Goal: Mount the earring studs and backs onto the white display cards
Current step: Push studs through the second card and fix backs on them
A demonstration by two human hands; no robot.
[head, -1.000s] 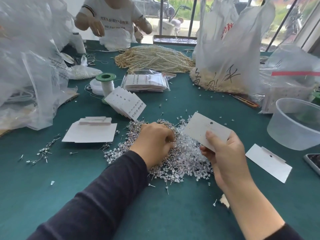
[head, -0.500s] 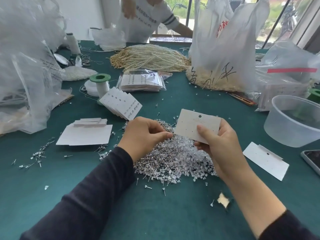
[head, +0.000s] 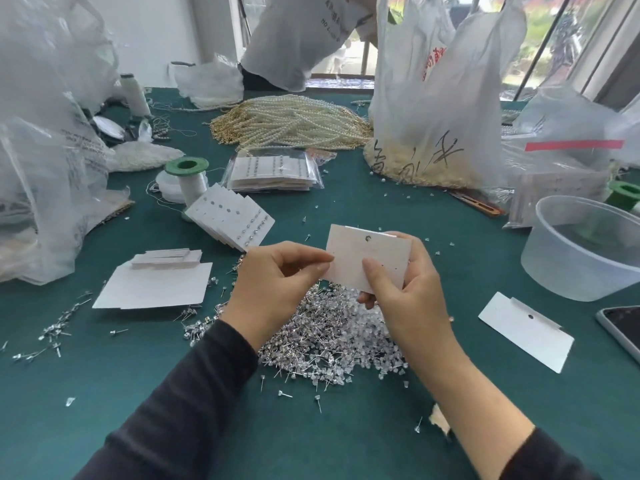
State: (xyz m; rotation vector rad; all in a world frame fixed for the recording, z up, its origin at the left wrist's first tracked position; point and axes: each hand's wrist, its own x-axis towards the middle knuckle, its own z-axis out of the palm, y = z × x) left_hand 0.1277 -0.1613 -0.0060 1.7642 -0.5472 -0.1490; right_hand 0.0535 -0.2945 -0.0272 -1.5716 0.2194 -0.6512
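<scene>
The right hand [head: 410, 296] grips a white display card [head: 372, 252], thumb on its face, above the pile of earring studs and backs [head: 332, 341] on the green bench [head: 346, 441]. The left hand [head: 273, 282] pinches the card's left edge; I cannot tell whether it also holds a stud.

White card [head: 367, 258] held above stud pile [head: 329, 337].
</scene>
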